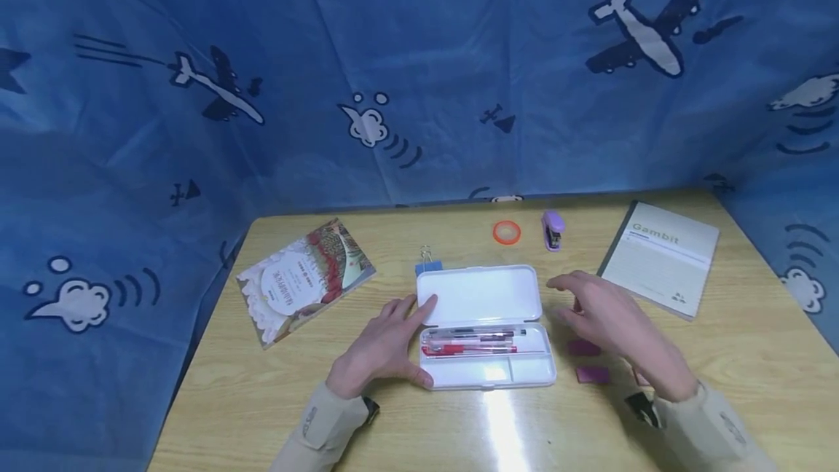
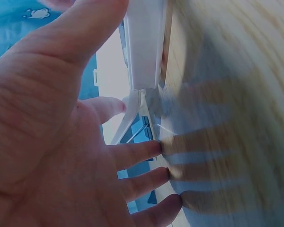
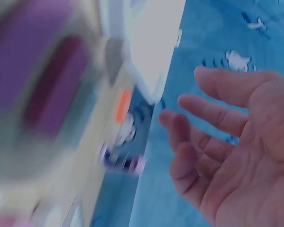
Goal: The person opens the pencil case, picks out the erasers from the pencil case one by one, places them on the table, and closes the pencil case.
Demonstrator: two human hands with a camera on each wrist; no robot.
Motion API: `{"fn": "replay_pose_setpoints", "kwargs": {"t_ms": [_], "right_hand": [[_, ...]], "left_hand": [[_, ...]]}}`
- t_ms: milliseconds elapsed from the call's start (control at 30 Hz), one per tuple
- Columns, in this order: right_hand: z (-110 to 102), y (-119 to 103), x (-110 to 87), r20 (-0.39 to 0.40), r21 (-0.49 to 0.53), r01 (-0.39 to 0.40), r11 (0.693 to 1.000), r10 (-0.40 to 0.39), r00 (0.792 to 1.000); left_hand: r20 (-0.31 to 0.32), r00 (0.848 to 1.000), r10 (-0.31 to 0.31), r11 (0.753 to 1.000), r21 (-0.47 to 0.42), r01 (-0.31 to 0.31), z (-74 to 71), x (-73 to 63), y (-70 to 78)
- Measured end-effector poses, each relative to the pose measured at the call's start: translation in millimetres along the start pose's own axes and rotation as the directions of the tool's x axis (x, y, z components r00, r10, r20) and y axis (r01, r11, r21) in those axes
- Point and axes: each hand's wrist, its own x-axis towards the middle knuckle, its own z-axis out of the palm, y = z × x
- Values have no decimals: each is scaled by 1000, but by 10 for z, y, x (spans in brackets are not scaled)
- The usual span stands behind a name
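Observation:
A white pencil case [image 1: 488, 368] lies on the table with its lid [image 1: 480, 296] raised at the back. Several pens [image 1: 468, 348], one of them with red parts, lie in its rear compartment. My left hand [image 1: 387, 344] rests at the case's left side, fingers spread, index finger at the lid and thumb at the lower left corner. In the left wrist view, the other fingertips reach down to the table. My right hand [image 1: 599, 315] is raised to the right of the case, fingers loosely bent and holding nothing. Below it lie small magenta blocks [image 1: 593, 375].
Behind the case are a blue binder clip [image 1: 428, 266], an orange tape roll [image 1: 507, 232] and a purple stapler [image 1: 553, 230]. A colourful booklet [image 1: 306, 280] lies at left, a pale notebook [image 1: 662, 257] at right. A blue patterned cloth [image 1: 419, 57] hangs behind the table.

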Motion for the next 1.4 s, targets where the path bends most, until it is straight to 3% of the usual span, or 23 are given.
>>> {"fn": "replay_pose_setpoints", "kwargs": {"t_ms": [200,400,600,867,1233,1333,1400], "right_hand": [[192,-131,335,5,-62,59,996,-59,998],[296,-126,426,-14,-34,32,999,-32,999],[302,-133,361,-137,-4,51,999,-51,989],[257,-147,230,-293,-33,137,990,-140,946],[222,-192,-131,-388,-77,244,967,-255,886],[222,-208,-189,-410,-86,270,959,-281,868],[224,-216,-207,-419,-89,284,955,-294,859]], "left_hand": [[-5,1000,5,1000,10,-5,9,5,12],[-23,1000,16,1000,25,-15,8,-5,7],[-95,995,36,993,111,-25,29,-84,63],[-178,981,74,975,221,-34,72,-227,173],[-310,939,147,947,320,-43,247,-371,209],[-326,931,166,943,327,-54,231,-447,211],[-367,911,188,949,309,-72,173,-515,209]]}}
